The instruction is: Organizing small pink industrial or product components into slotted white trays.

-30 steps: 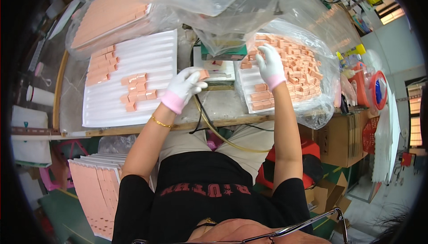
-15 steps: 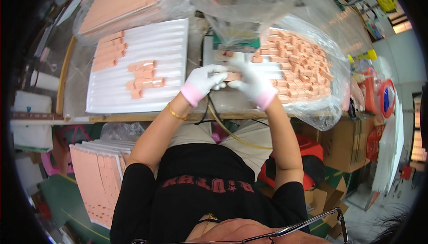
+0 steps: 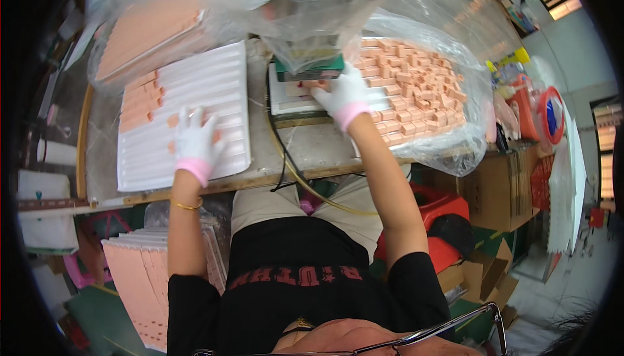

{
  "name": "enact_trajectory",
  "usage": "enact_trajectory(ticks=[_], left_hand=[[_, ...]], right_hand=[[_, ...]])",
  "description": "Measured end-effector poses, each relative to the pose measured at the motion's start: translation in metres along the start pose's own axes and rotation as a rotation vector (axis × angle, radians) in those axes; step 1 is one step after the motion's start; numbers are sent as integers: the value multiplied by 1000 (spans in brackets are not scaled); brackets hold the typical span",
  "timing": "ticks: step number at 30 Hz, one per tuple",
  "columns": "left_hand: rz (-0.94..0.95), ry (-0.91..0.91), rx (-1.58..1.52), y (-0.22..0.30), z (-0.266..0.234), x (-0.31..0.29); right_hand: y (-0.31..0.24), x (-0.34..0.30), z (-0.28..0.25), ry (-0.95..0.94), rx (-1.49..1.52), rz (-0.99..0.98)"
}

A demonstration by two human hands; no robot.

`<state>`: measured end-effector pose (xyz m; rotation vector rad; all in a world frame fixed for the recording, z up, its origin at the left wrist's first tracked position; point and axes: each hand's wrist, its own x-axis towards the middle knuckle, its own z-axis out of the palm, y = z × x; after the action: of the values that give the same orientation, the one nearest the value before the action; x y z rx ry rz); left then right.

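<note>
My left hand (image 3: 196,138), in a white glove with a pink cuff, lies fingers spread over small peach blocks on a white ridged tray (image 3: 227,96). Parts of those blocks show between and beside its fingers. A tidy group of peach blocks (image 3: 140,101) sits at the tray's left side. My right hand (image 3: 348,92), gloved the same way, reaches to the front of a green machine (image 3: 310,68). Its fingers are closed on a peach block (image 3: 317,85) below the machine's green part; the fingertips are partly hidden.
A heap of peach blocks (image 3: 416,86) fills a plastic-lined tray at the right. Clear plastic sheeting (image 3: 312,11) drapes over the machine. Stacked filled trays (image 3: 153,31) stand at the far left. A black cable and yellow hose (image 3: 286,158) hang over the table's front edge.
My hands were together in the middle with a block between them. They have parted: the left went to the blocks on the left tray, the right forward to the machine.
</note>
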<state>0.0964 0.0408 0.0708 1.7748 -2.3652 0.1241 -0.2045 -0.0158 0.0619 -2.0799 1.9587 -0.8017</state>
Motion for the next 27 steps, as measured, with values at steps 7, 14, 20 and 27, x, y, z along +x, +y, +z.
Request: enact_trajectory(ticks=[7, 14, 20, 27], left_hand=[[64, 12, 4, -32, 13, -8], [-56, 50, -1091, 13, 23, 10], [-267, -300, -1703, 86, 30, 30], [-341, -354, -1720, 103, 42, 44]], right_hand=[[6, -1, -7, -36, -12, 45], [122, 0, -16, 111, -725, -420], [111, -3, -22, -77, -734, -179], [6, -42, -25, -198, 287, -332]])
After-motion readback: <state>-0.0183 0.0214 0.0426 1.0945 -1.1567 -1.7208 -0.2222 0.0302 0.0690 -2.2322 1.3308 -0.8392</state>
